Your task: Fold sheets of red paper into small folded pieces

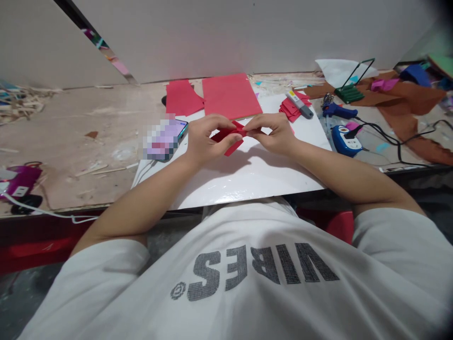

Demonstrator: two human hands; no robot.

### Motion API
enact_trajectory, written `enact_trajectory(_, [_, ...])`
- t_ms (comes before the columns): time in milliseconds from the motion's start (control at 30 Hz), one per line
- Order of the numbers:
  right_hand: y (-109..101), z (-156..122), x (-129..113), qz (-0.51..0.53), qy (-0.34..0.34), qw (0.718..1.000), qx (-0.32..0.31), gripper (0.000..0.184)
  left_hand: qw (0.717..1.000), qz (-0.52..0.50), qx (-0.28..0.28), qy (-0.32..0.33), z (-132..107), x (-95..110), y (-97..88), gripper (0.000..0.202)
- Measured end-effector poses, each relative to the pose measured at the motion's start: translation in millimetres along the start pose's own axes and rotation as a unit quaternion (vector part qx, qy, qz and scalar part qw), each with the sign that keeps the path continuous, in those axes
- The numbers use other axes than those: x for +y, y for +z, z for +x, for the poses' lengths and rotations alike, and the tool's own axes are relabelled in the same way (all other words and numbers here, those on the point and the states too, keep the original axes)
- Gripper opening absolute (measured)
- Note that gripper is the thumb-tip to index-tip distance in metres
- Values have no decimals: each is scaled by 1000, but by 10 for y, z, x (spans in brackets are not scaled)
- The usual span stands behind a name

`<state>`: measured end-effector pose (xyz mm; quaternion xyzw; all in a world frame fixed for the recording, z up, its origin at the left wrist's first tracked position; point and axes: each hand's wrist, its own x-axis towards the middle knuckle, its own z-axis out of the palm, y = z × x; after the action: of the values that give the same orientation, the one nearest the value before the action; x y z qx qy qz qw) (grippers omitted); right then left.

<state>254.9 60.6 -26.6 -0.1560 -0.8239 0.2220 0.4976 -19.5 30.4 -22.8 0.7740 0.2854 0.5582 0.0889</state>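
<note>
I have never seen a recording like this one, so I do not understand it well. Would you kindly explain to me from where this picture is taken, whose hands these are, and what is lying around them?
There is no machine here. A person wears the camera on the head, looking forward and down, so we see their own arms and shirt.

The left hand and right hand pinch a small red piece between the fingertips, above a white board.

Beyond the hands lie larger red sheets. To the left is a phone, partly pixelated. To the right, a grey tool rests on small red pieces; farther right are a blue glue gun and a blue power socket.
</note>
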Motion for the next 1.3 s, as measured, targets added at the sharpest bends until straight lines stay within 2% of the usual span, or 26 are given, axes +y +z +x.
enact_trajectory(233, [33, 0, -17, -84, 25, 996, -11, 12, 998, -20, 9, 63, -26, -100, 27, 26])
enact_trajectory(400, [88, -12, 48, -74, 41, 996, 3, 8, 997, 10, 23, 79, 25, -45, 41, 30])
enact_trajectory(467, [91, -16, 59, -67, 61, 996, 19, 14, 996, 1, 34, 88, 31, -12, 47, 31])
enact_trajectory(533, [73, -15, 57, -69, 73, 994, 31, 20, 998, -6, 29, 63, 16, 3, 39, 34])
enact_trajectory(733, [-27, 25, 11, -101, 82, 991, 23, 33, 993, 10, -33, -113, -12, -3, -65, 48])
enact_trajectory(800, [-38, 44, -10, -109, 88, 990, 6, 35, 988, 1, -61, -145, 17, 33, -87, 40])
enact_trajectory(867, [-32, 64, -36, -118, 94, 988, -14, 31, 983, -11, -87, -161, 53, 98, -92, 29])
enact_trajectory(967, [-8, 92, -76, -126, 108, 985, -39, 26, 977, -15, -111, -182, 94, 222, -87, 23])
enact_trajectory(1100, [19, 107, -91, -145, 116, 978, -91, 38, 962, -38, -146, -227, 111, 313, -77, 25])
enact_trajectory(1200, [31, 99, -75, -130, 109, 979, -114, 41, 945, -100, -169, -261, 97, 237, -49, 33])
enact_trajectory(1300, [29, 91, -53, -91, 125, 983, -99, 33, 940, -181, -151, -245, 69, 76, -6, 43])
